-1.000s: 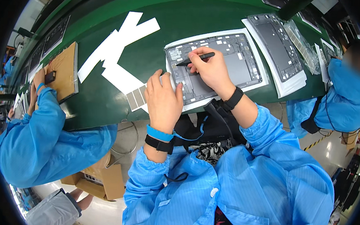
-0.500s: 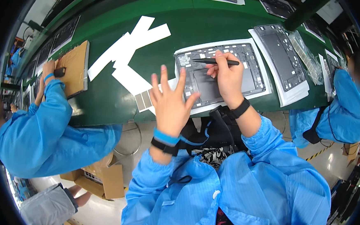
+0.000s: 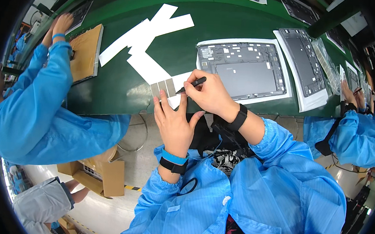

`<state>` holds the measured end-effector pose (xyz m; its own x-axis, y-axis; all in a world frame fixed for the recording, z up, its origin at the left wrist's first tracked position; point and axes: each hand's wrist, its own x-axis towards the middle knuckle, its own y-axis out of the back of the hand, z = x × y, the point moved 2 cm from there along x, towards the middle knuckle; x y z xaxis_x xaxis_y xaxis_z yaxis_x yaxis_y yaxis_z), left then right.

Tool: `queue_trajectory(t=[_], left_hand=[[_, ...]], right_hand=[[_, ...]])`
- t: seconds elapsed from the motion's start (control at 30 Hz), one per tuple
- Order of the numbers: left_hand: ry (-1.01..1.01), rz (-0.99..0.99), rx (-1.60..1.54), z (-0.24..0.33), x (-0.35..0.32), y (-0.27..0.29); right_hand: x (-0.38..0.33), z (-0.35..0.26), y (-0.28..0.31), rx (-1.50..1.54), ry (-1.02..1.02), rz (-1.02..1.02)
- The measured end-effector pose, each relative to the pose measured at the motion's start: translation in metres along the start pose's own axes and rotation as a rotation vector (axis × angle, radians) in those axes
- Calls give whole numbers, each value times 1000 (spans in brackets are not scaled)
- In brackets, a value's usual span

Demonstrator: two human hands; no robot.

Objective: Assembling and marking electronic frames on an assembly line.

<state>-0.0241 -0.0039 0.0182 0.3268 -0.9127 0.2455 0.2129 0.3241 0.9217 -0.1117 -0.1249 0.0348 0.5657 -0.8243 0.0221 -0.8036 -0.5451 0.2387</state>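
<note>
Workbench (image 3: 227,23): dark green, spanning the far half of the scene, pale floor (image 3: 137,165) below on the near side.
Left hand (image 3: 175,127): palm down, fingers spread and pointing far, thumb angled out to the right; flat and loose, grasping nothing; fingertips at the near edge of the patch strip, one finger overlapping a grey patch; firmness of contact impossible to tell.
Left wrist: blue band (image 3: 174,157) with black band (image 3: 173,166) just nearer.
Right hand (image 3: 210,92): closed in a pen-like grip, thumb and fingers pinching the black pointed tool; wrist bent slightly, forearm slanting in from near right.
Right wrist: black strap (image 3: 239,117), snug.
Black pointed tool (image 3: 193,84): slim, tilted, tip toward near left, at the right end of the grey patches.
Patch strip (image 3: 161,88): white, with grey rectangular patches side by side; located left of the dark panel, near the bench's near edge.
White strips (image 3: 149,67): overlapping, far left of both hands.
Dark panel (image 3: 250,78): flat on white sheet (image 3: 288,89), to the right of the strip.
Second panel (image 3: 301,59): farther right, narrower in view.
Brown board (image 3: 85,53): far left, beside a co-worker's blue sleeve (image 3: 47,95).
</note>
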Motion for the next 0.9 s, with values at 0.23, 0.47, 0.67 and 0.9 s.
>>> queue_trajectory(t=[0.23,0.47,0.67,0.9], left_hand=[[15,-32,-13,2,2,3],[-31,51,-83,14,3,-2],[-129,70,-172,29,6,-9],[-150,49,-150,30,9,-11]], right_hand=[[-6,8,3,482,-97,151],[-32,23,65,303,-144,205],[-37,29,69,288,-95,194],[-39,31,71,231,-97,200]])
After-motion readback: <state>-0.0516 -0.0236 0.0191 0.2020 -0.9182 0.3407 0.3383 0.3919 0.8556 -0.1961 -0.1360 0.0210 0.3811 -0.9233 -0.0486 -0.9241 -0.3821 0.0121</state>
